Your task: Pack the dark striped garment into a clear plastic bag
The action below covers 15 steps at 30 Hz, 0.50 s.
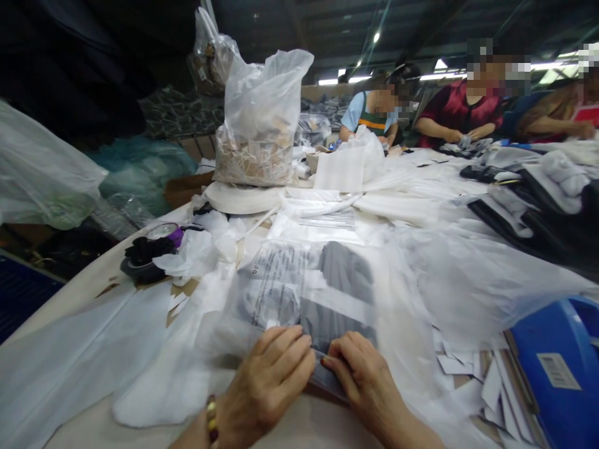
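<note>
A clear plastic bag (276,274) with printed text lies flat on the table in front of me. Dark grey folded fabric (339,274) with a pale band shows inside it. My left hand (276,374) has its fingers bent over the bag's near edge. Beside it my right hand (360,374) pinches the same edge between thumb and fingers. Both hands are closed on the plastic, close together. Part of the near edge is hidden under my fingers.
A large clear sack (262,125) stands at the back. On the right are a blue bin (556,368), white card pieces (491,386) and dark garments (538,206). A black bowl (145,268) sits left. Several people work across the table.
</note>
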Motion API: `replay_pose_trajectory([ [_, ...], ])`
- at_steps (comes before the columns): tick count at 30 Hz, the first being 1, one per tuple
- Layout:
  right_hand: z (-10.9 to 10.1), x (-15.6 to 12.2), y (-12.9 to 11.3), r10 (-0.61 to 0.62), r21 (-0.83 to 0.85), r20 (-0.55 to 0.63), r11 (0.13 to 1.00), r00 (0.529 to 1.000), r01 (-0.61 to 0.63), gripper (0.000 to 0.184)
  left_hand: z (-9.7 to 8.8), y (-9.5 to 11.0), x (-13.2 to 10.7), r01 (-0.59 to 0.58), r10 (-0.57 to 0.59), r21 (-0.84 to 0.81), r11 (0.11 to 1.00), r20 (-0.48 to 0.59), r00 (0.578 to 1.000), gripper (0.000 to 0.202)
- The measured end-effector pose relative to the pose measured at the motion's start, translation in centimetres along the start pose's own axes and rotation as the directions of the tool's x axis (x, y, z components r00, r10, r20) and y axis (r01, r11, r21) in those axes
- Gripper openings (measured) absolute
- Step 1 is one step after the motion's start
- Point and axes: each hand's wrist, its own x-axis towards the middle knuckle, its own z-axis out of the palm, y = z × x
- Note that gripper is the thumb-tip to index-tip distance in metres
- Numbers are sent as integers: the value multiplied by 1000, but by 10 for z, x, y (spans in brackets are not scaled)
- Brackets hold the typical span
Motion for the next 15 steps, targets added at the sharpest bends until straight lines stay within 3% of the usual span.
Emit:
replay_pose_trajectory([
  [2, 0, 0, 0, 1, -2, 2, 1000, 1000, -1, 16, 18, 5, 12, 140, -125, -152, 978, 106, 986, 17],
  [4, -1, -1, 1, 10, 5, 18, 1000, 1000, -10, 14, 29, 3, 21, 323, -270, -220, 920, 241, 932, 15],
  [6, -5, -4, 4, 33, 4, 33, 999, 999, -33, 13, 32, -1, 27, 437, -344, -227, 870, 353, 870, 19],
  [11, -18, -23, 14, 68, -107, 2, 992, 998, -67, 10, 27, -6, 35, 589, -425, -255, 767, 485, 764, 24],
  [15, -43, -51, 21, 25, -243, -122, 968, 992, -54, 14, 28, -7, 41, 669, -480, -239, 703, 534, 696, 25],
])
